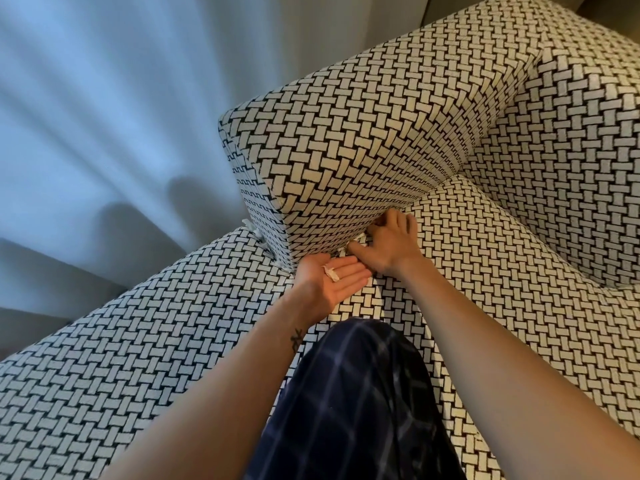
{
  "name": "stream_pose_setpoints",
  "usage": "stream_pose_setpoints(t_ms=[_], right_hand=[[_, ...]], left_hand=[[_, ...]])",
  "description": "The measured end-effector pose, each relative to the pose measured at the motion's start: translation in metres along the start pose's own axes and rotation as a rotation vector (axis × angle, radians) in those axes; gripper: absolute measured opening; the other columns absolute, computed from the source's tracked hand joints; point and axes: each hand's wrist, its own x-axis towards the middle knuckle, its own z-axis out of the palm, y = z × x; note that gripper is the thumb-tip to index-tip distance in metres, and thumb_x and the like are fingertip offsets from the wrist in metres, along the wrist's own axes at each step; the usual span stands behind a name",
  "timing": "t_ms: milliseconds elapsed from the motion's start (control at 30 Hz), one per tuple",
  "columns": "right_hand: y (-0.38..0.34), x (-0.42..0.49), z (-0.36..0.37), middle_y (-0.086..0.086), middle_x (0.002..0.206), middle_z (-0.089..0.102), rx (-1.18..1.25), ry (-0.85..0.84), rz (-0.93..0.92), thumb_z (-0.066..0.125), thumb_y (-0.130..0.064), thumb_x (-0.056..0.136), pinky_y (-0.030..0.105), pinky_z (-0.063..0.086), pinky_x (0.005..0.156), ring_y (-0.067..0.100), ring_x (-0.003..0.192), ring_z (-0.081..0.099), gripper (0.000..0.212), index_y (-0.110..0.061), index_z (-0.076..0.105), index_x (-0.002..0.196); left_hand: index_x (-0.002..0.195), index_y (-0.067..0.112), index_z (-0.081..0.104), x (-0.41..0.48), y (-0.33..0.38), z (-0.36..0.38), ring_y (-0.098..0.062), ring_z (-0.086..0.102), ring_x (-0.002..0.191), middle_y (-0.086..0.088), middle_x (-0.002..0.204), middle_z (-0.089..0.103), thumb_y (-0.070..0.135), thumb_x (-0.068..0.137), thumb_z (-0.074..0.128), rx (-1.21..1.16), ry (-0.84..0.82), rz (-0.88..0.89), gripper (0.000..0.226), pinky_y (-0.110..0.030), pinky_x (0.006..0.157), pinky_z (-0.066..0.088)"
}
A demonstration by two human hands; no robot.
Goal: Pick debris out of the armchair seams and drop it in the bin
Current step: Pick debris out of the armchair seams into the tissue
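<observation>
The armchair is covered in a coarse woven fabric, printed with a black-and-cream basket-weave of small rectangles. A blocky, square-cornered armrest is seen above the rounded seat cushion. A small crumpled white scrap, papery and irregular, is carried on the left hand, which is held palm up with fingers nearly straight, near the armrest's front corner. More white scraps are lodged in the seam at the left of that corner. The right hand is pressed into the seam between armrest and cushion, fingers curled; whether anything is pinched cannot be told. A dark checked trouser leg lies nearest, and a pale pleated curtain hangs at the left.
</observation>
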Motion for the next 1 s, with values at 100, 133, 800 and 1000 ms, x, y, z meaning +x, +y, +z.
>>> stream_pose_setpoints(t_ms=[100, 133, 800, 1000], right_hand=[[-0.004, 0.006, 0.002, 0.012, 0.149, 0.028, 0.016, 0.003, 0.057, 0.038, -0.079, 0.086, 0.052, -0.008, 0.123, 0.032, 0.148, 0.008, 0.072, -0.027, 0.066, 0.128], [-0.004, 0.008, 0.003, 0.011, 0.146, 0.029, 0.029, 0.006, 0.066, 0.039, -0.08, 0.085, 0.051, -0.008, 0.123, 0.032, 0.147, 0.009, 0.072, -0.029, 0.066, 0.127], [-0.006, 0.007, -0.009, 0.015, 0.157, 0.019, 0.05, -0.104, 0.085, 0.045, -0.073, 0.09, 0.047, -0.012, 0.122, 0.035, 0.151, 0.003, 0.068, -0.033, 0.052, 0.144], [0.002, -0.001, 0.013, 0.009, 0.143, 0.035, 0.186, 0.136, 0.007, 0.048, -0.063, 0.094, 0.046, -0.012, 0.123, 0.031, 0.145, 0.015, 0.049, -0.032, 0.069, 0.125]], left_hand=[[0.117, -0.008, 0.063, -0.002, 0.0, 0.001, -0.039, 0.072, 0.103, -0.028, 0.108, 0.073, 0.03, 0.108, 0.028, 0.001, -0.004, 0.001, 0.053, -0.045, 0.093, 0.057], [0.118, -0.008, 0.063, -0.002, 0.0, 0.001, -0.039, 0.072, 0.103, -0.028, 0.108, 0.073, 0.03, 0.108, 0.027, 0.002, -0.005, 0.002, 0.053, -0.045, 0.093, 0.057], [0.115, -0.009, 0.065, -0.003, -0.001, 0.004, -0.039, 0.072, 0.102, -0.027, 0.106, 0.073, 0.03, 0.105, 0.028, -0.008, 0.036, 0.004, 0.054, -0.044, 0.093, 0.058], [0.117, -0.008, 0.064, -0.003, -0.004, 0.001, -0.038, 0.071, 0.104, -0.027, 0.107, 0.073, 0.029, 0.105, 0.029, 0.002, 0.015, 0.02, 0.052, -0.046, 0.095, 0.057]])
